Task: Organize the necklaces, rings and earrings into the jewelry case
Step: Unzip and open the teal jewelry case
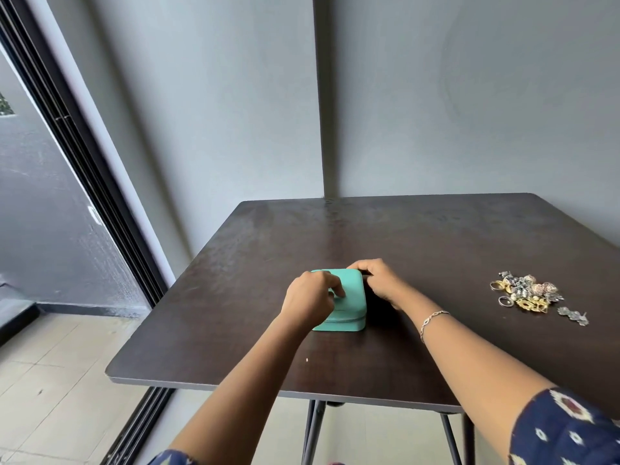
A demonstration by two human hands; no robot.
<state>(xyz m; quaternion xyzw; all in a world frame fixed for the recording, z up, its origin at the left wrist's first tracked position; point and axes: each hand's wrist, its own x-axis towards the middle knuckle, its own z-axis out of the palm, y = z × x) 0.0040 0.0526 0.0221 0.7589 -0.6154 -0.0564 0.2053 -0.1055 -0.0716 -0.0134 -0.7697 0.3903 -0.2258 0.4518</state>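
A small turquoise jewelry case [350,298] lies closed on the dark table [419,243], its zipper running along the front side. My left hand [310,298] rests on the case's left top with curled fingers; its fingertips press on the lid. My right hand [377,280] grips the case's far right corner, fingers curled around the edge. A heap of jewelry [530,293] with gold and silver rings, earrings and chains lies on the table well to the right, apart from both hands.
The table stands in a corner against grey walls. Its left and front edges drop to a tiled floor [50,374]. A dark sliding door frame [84,156] runs along the left. A tiny pale speck [307,360] lies in front of the case.
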